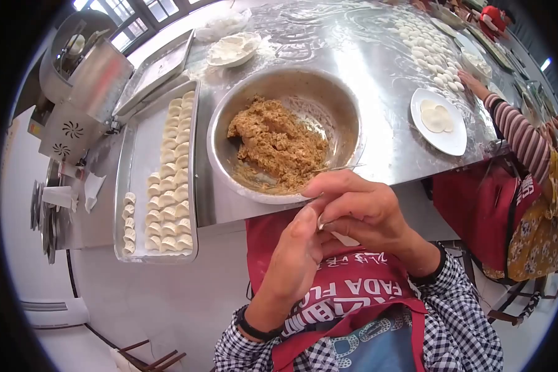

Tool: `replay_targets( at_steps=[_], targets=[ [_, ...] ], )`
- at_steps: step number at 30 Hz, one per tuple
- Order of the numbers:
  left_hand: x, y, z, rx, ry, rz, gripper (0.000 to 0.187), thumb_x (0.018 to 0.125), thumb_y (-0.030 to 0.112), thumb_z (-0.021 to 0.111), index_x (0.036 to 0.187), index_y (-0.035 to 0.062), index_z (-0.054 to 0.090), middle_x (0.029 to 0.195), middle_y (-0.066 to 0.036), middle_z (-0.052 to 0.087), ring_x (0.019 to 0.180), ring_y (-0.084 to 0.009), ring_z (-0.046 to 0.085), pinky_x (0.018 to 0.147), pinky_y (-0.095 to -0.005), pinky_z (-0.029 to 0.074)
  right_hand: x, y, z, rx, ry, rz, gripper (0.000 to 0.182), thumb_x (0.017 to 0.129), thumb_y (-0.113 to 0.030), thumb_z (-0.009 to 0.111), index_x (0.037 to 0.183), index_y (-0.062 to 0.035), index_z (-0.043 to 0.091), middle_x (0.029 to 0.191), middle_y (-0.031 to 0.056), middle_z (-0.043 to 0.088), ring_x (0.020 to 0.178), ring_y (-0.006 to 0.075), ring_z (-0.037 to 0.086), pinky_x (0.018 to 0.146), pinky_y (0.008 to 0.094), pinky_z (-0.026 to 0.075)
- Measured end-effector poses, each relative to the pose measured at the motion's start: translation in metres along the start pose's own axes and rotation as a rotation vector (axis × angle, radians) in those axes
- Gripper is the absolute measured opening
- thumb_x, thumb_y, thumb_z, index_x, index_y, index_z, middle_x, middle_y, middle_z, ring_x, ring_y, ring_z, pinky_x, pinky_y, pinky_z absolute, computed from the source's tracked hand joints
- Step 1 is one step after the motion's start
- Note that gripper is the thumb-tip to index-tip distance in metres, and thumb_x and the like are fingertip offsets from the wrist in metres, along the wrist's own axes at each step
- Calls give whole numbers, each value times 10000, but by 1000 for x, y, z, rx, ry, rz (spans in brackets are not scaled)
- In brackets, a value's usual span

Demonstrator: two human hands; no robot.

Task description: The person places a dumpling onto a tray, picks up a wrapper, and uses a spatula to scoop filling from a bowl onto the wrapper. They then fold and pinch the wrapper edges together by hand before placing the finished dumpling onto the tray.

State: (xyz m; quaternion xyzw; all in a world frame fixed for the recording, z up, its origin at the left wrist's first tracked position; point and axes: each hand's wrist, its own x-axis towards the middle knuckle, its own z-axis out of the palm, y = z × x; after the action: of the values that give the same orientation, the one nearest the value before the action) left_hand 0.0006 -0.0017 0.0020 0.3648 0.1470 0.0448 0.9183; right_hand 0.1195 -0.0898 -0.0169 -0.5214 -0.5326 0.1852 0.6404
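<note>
My left hand (293, 255) and my right hand (367, 214) meet in front of the apron, just below the rim of a large metal bowl. Both are closed, fingertips pinched together around a dumpling (320, 224); only a small white bit of its dough shows, the rest being hidden by the fingers. Brown minced filling (278, 146) is heaped on the left side of the metal bowl (348, 102). A thin metal utensil (338, 168) rests across the bowl's near right rim, partly behind my right hand.
Left of the bowl lies a metal tray (139, 133) with rows of folded dumplings (168, 214). A bowl of flour (234, 48) stands behind. To the right, a white plate (456, 139) holds round wrappers (437, 116). A co-worker's hand (472, 84) reaches toward dough pieces (425, 49).
</note>
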Motion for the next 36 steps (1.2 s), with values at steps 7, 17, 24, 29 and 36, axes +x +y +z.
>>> replay_targets(
  at_steps=[7,17,24,29,36],
  targets=[
    [0,2,0,126,-20,-22,543,921,381,252,1280,-22,310,1143,-104,480,997,-168,513,830,-307,431,2,1,-3,-93,-11,-79,120,681,50,645,782,-2,607,1068,149,563,878,214,588,721,288,479],
    [1,2,-2,147,-57,-40,529,930,349,243,1285,-41,291,1169,-118,471,1022,-175,509,827,-314,439,0,4,-4,-28,-34,-73,129,675,38,662,784,-1,606,1093,150,546,871,208,604,749,294,484],
    [-4,-1,3,72,-29,70,519,928,331,274,1285,-46,281,1239,-137,406,1145,-208,424,952,-334,360,4,-2,-4,-260,4,-205,319,581,19,697,886,-40,626,1158,168,508,968,256,573,780,312,479],
    [-5,-2,2,62,-68,84,495,947,351,227,1263,-18,322,1265,-142,388,1171,-261,401,966,-416,364,1,-4,-3,-247,-7,-237,374,557,38,695,916,-31,616,1169,180,491,983,259,571,761,305,494],
    [-5,-1,3,-63,-82,36,522,926,328,275,1269,-64,304,1234,-133,417,1160,-205,409,963,-340,349,-1,-4,-4,-53,-20,-210,290,627,45,684,903,-3,607,1182,189,466,965,249,567,760,308,523]
  ],
)
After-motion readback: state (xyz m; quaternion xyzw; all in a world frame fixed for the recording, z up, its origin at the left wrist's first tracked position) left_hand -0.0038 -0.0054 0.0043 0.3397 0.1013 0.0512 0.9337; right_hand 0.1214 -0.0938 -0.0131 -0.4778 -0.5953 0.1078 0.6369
